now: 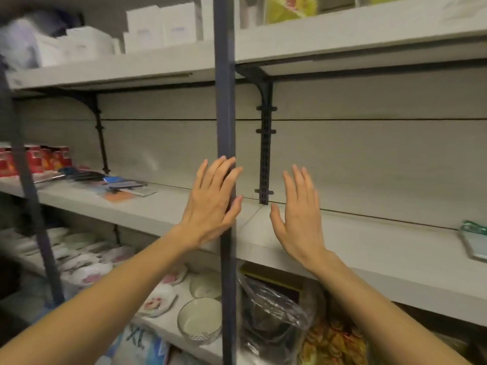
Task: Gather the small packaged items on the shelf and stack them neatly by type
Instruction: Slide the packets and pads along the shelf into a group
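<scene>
A loose pile of small flat packets [116,184], blue, dark and orange, lies on the middle shelf [163,206] at the left. Behind them stand red packaged boxes [39,159] in a row. My left hand [210,204] is raised in front of the shelf with fingers spread, its fingertips against the dark upright post [226,114]. To the right of the post my right hand [297,214] hovers over the shelf board, fingers apart. Both hands hold nothing. A green-edged packet [474,238] lies at the far right of the same shelf.
White boxes [158,27] stand on the top shelf. The shelf below carries flowered plates [87,262], a glass bowl [199,322] and a plastic bag [274,312]. Black brackets [265,143] run up the back wall. A second dark post [29,193] stands at the left.
</scene>
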Demonstrator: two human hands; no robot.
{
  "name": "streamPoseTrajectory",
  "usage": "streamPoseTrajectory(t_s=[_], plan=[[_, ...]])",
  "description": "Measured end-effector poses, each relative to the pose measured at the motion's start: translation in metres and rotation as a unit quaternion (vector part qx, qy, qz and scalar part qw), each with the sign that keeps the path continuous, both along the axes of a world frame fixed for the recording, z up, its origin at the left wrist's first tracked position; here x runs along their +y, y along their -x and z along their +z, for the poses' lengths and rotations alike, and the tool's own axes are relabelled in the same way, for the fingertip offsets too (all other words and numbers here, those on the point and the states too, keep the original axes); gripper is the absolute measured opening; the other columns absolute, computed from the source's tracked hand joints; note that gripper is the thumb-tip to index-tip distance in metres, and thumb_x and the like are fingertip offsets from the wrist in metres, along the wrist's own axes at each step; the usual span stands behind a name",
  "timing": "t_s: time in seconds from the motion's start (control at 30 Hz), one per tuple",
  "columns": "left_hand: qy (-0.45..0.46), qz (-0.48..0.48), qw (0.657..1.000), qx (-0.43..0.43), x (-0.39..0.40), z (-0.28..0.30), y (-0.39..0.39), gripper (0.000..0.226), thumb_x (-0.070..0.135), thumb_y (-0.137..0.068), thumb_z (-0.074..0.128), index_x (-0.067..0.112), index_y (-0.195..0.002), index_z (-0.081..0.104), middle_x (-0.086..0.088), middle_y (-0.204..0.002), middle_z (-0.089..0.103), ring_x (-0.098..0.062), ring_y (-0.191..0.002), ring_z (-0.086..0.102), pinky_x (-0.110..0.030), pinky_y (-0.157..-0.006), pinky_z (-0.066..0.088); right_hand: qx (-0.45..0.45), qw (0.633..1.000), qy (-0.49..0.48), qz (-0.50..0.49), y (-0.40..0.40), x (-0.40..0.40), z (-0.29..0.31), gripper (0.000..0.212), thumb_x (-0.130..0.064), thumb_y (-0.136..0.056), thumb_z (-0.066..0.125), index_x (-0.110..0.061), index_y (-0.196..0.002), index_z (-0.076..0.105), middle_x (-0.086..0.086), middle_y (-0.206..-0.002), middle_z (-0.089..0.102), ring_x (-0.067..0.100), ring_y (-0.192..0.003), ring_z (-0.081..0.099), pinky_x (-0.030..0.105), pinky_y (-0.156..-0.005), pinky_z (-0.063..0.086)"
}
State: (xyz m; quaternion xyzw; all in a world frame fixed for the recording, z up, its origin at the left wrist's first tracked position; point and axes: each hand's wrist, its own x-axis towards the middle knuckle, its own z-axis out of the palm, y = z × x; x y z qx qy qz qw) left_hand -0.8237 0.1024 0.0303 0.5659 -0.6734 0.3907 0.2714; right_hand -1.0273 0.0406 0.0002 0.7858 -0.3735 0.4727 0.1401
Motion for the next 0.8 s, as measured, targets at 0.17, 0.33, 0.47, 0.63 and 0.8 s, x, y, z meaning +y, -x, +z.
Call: streamPoseTrajectory(t_s=[0.17,0.33,0.47,0.63,0.8], plan=[[-0.022,0.100,0.994,0.041,0.042,-0.021,-0.110,0.058,0.041,-0.100,0.046,0.008,-0.147,0.043,-0.016,-0.157,0.038,-0.033,-0.145,0.034,-0.050,-0.124,0.020,0.124,0.985,0.083,0.083,-0.103,0.022,-0.009,0.065,-0.027,-0.097,0.054,-0.003,-0.154,0.033,0.018,-0.164,0.021,0.032,-0.154,0.014,0.050,-0.123,0.022],[-0.092,0.210,0.965,0.126,0.069,-0.045,-0.206,0.067,0.048,-0.095,0.038,0.010,-0.150,0.038,-0.017,-0.156,0.038,-0.035,-0.142,0.037,-0.049,-0.118,0.030,0.175,0.976,0.035,0.125,-0.206,0.028,-0.024,0.067,-0.031,-0.096,0.050,-0.005,-0.155,0.030,0.016,-0.164,0.022,0.033,-0.153,0.016,0.047,-0.124,0.022],[-0.133,0.254,0.941,0.180,0.080,-0.057,-0.270,0.071,0.051,-0.096,0.037,0.011,-0.154,0.029,-0.017,-0.158,0.033,-0.035,-0.143,0.034,-0.046,-0.115,0.029,0.180,0.971,-0.040,0.151,-0.277,0.019,-0.027,0.071,-0.028,-0.094,0.052,-0.004,-0.156,0.027,0.017,-0.164,0.021,0.035,-0.153,0.015,0.046,-0.125,0.017],[-0.176,0.286,0.921,0.196,0.069,-0.066,-0.349,0.069,0.050,-0.100,0.044,0.012,-0.155,0.026,-0.019,-0.165,0.019,-0.035,-0.149,0.026,-0.048,-0.119,0.026,0.202,0.964,-0.067,0.158,-0.363,-0.014,-0.025,0.074,-0.030,-0.091,0.054,-0.003,-0.155,0.027,0.018,-0.160,0.027,0.038,-0.151,0.018,0.045,-0.125,0.017],[-0.213,0.299,0.910,0.191,0.031,-0.052,-0.425,0.067,0.053,-0.099,0.044,0.014,-0.152,0.029,-0.018,-0.162,0.024,-0.034,-0.145,0.033,-0.046,-0.116,0.031,0.202,0.964,-0.103,0.140,-0.461,-0.069,-0.011,0.072,-0.039,-0.090,0.055,-0.005,-0.149,0.032,0.015,-0.150,0.039,0.036,-0.143,0.028,0.043,-0.120,0.024]])
